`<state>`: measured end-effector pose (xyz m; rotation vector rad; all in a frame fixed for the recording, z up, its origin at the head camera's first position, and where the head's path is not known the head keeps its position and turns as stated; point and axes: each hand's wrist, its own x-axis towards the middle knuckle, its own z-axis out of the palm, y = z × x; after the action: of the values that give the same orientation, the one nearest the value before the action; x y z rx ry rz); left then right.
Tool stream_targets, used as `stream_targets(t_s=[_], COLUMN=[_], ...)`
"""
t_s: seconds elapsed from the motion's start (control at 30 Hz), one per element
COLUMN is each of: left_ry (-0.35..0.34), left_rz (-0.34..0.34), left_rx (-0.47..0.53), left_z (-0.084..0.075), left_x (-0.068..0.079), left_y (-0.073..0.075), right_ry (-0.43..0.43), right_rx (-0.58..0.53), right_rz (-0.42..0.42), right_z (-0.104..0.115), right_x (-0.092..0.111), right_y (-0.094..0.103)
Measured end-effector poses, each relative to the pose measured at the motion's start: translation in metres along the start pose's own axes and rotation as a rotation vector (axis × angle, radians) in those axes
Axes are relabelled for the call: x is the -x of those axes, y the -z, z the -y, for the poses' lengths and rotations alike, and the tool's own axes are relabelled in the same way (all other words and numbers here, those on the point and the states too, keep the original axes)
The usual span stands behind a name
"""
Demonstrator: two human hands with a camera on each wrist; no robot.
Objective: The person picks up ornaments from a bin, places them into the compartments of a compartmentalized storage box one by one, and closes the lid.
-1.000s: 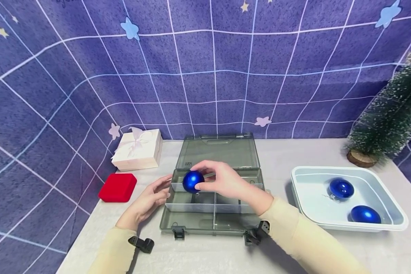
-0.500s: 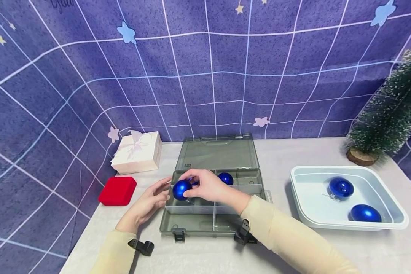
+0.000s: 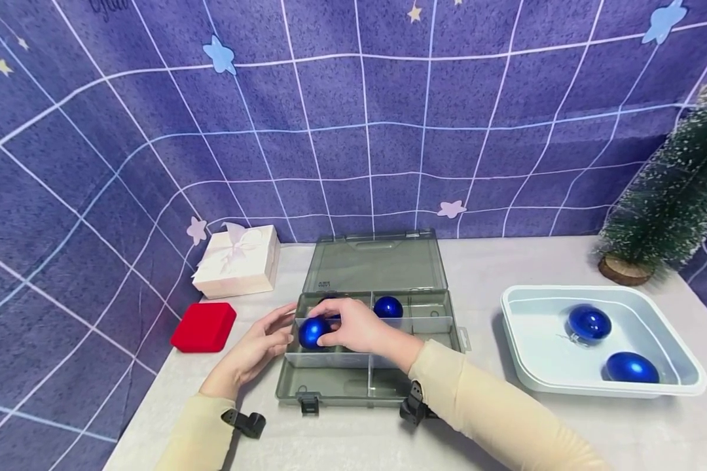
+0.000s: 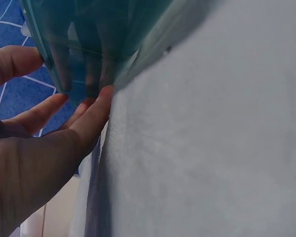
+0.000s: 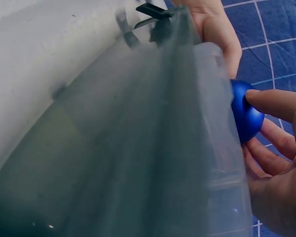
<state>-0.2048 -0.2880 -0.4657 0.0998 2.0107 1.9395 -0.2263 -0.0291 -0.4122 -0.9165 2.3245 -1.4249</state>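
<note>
My right hand (image 3: 359, 329) pinches a matte blue Christmas bauble (image 3: 312, 333) between thumb and fingers. In the right wrist view the bauble (image 5: 247, 111) sits partly below a clear divider (image 5: 219, 128). It is in the left middle compartment of a translucent grey-green organizer box (image 3: 330, 383), whose lid (image 3: 380, 261) is laid back. A glossy blue bauble (image 3: 388, 307) rests in the back row; another blue one there is mostly hidden by my right hand. My left hand (image 3: 252, 351) touches the box's left side, its fingers loosely extended along the wall (image 4: 84, 49).
To the right, a white tub (image 3: 542, 366) holds two blue baubles (image 3: 589, 323). Behind it stands a small frosted Christmas tree (image 3: 666, 203). On the left are a red box (image 3: 203, 327) and a white gift box (image 3: 238, 260) with a ribbon.
My right hand has moved left and toward the front, lowering the bauble from above the back divider into the left middle compartment. A back-row bauble has come into view. My left hand stays put.
</note>
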Motion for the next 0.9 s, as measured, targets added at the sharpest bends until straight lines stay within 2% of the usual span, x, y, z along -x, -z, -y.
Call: stream_targets(t_s=[0.17,0.33,0.63,0.9], left_ry=[0.002,0.003,-0.001,-0.004], left_rz=[0.002,-0.002,-0.002,0.008], left_rx=[-0.001,0.002,0.003,-0.013], left_z=[0.000,-0.001,0.000,-0.003], left_x=[-0.001,-0.002,-0.002,0.001], left_y=[-0.001,-0.001,-0.001,-0.001], right_ry=[-0.029,-0.021,0.032,0.068], right_rx=[0.045,0.032,-0.064,-0.254], right_rz=[0.004,0.000,-0.073,-0.144], right_z=[-0.002,-0.003,0.010,0.030], right_x=[-0.001,-0.001,0.015,0.047], right_y=[-0.002,-0.001,0.015,0.045])
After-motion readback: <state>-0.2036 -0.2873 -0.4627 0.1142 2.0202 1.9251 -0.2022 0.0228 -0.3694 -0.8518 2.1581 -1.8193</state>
